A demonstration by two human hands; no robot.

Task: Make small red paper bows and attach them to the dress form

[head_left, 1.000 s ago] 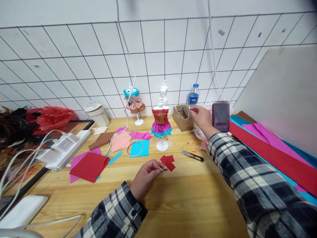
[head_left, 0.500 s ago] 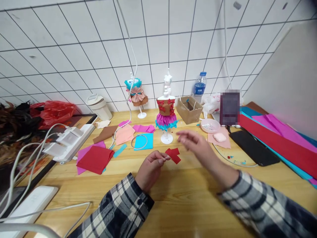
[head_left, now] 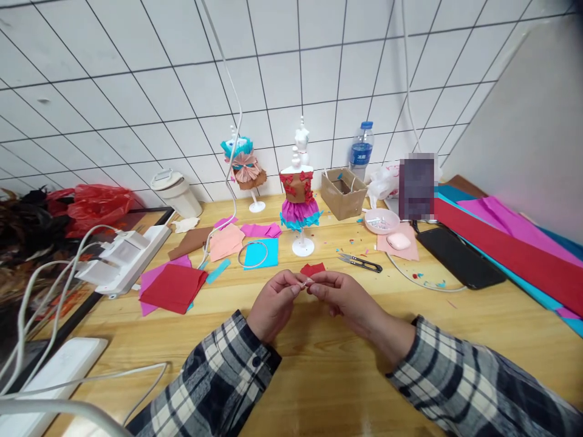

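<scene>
Plaid sleeves [head_left: 218, 376] come in over the wooden table [head_left: 330, 379]. The left hand [head_left: 273, 303] pinches a small pale bit [head_left: 304, 284] between thumb and forefinger, above the table's middle; the right hand [head_left: 348, 300] has its thumb and forefinger drawn together at the same bit, though I cannot tell whether they grip it. Red sheets [head_left: 173, 288] lie to the left, over a magenta one. Just beyond the fingertips is a red scrap [head_left: 313, 267], partly hidden by them, with snips [head_left: 362, 263] to its right. Farther on, a hoop [head_left: 254, 244] lies partly over a blue sheet [head_left: 269, 252], and a pink dish [head_left: 381, 222] sits at right. Behind stand a dressed form [head_left: 297, 191], a box [head_left: 344, 203], a second dressed form [head_left: 246, 167], a bare white form [head_left: 301, 137] and a bottle [head_left: 362, 149], before the tiled wall [head_left: 277, 73].
</scene>
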